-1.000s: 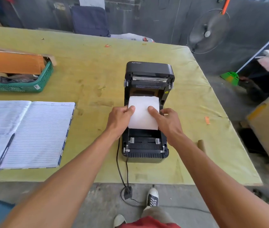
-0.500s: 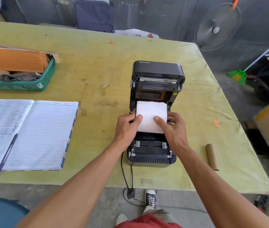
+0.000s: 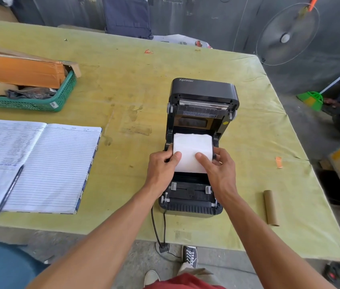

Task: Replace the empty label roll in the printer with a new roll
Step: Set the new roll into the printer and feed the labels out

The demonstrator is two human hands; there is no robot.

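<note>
A black label printer (image 3: 203,90) stands on the yellow-green table with its lid raised. A white label roll (image 3: 192,149) sits in the printer's open bay. My left hand (image 3: 161,170) grips the roll's left side, thumb lying on the white paper. My right hand (image 3: 219,170) holds the right side, its thumb also on the paper. An empty brown cardboard core (image 3: 270,207) lies on the table to the right of the printer.
An open lined notebook (image 3: 40,163) with a pen (image 3: 8,191) lies at the left. A green basket (image 3: 40,101) with cardboard stands behind it. The printer's cables (image 3: 157,228) hang over the table's (image 3: 123,84) front edge. A fan (image 3: 285,36) stands beyond the far right corner.
Both hands stay on the white roll in the printer bay. The view has shifted, so the cardboard core at the right now shows fully.
</note>
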